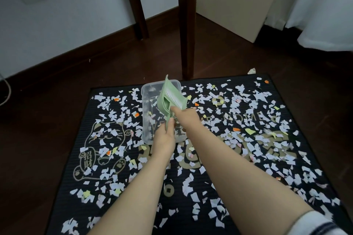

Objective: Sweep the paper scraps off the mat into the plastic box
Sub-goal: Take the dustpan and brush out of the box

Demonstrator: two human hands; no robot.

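A black mat with a gold cat print lies on the floor, covered in several paper scraps, mostly white, some yellow and orange. A clear plastic box stands on the mat near its far edge. Above the box a green dustpan with a white-bristled brush in it is tilted over the opening. My left hand grips the dustpan's handle from below. My right hand holds the green piece at the pan's base, fingers hidden behind it.
Two dark wooden furniture legs stand on the dark wood floor just beyond the mat. A cream panel and white curtain are at the back right. A white cable lies at the far left.
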